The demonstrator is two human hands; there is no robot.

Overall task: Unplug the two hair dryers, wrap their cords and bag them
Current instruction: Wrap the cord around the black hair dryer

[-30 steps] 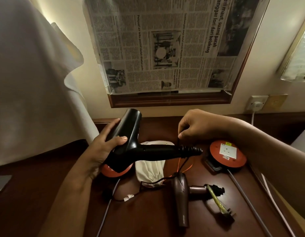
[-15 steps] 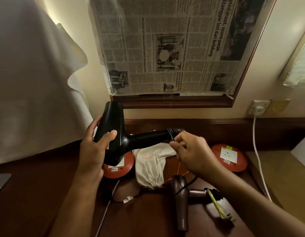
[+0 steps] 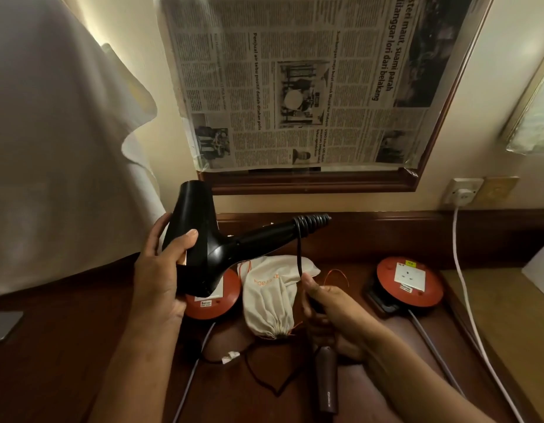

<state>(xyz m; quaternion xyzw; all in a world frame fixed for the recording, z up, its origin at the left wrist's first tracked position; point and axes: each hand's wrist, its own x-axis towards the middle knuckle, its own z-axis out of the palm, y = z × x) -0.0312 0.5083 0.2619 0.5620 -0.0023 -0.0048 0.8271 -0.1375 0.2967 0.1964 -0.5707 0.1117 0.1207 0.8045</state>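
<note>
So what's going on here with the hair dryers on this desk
A person is winding the cord onto a black hair dryer. The left hand grips its body, raised above the desk, with a few loops already round the handle end. The right hand pinches the black cord hanging from those loops. A second, brown hair dryer lies on the desk beside a cloth drawstring bag; neither dryer is bagged yet.

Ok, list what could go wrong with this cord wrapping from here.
1. The right hand pulls the cord taut from the coils at the end of the black hair dryer's handle; tight winding there may strain the cord at its root.
2. Slack cord loops on the desk around the brown hair dryer and could drag or snag it.
3. The slack also passes the cloth bag's drawstring, so they might tangle.
</note>
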